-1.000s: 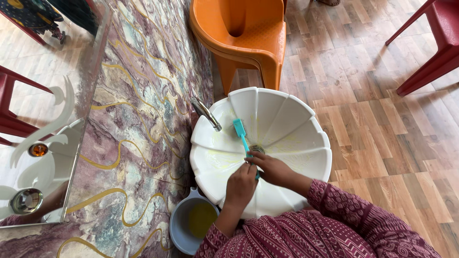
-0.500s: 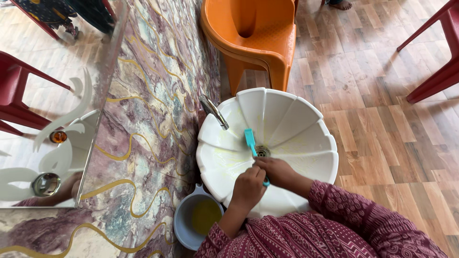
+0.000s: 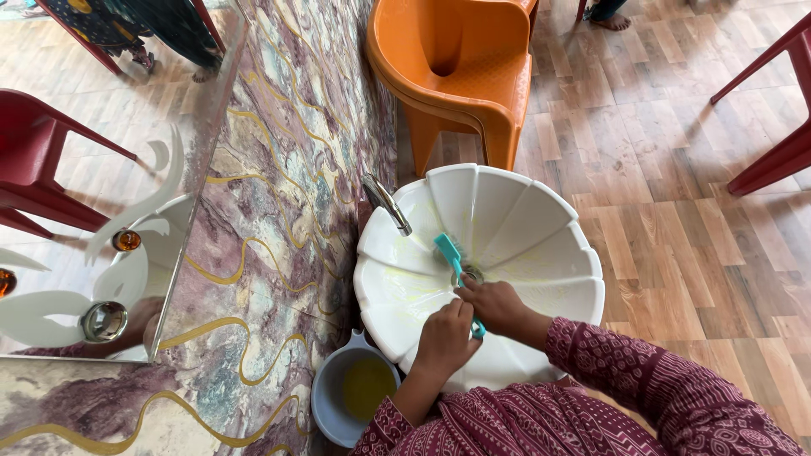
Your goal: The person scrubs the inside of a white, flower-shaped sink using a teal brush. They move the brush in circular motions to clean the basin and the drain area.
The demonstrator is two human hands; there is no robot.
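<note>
Both hands clamp one teal brush (image 3: 450, 253): right hand (image 3: 497, 306) and left hand (image 3: 448, 338) grip its handle together, bristles pressed inside the white fluted basin (image 3: 541, 219), just beside the drain, below the chrome tap (image 3: 387, 203).

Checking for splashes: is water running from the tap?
No, the metal tap shows no stream over the white basin.
</note>
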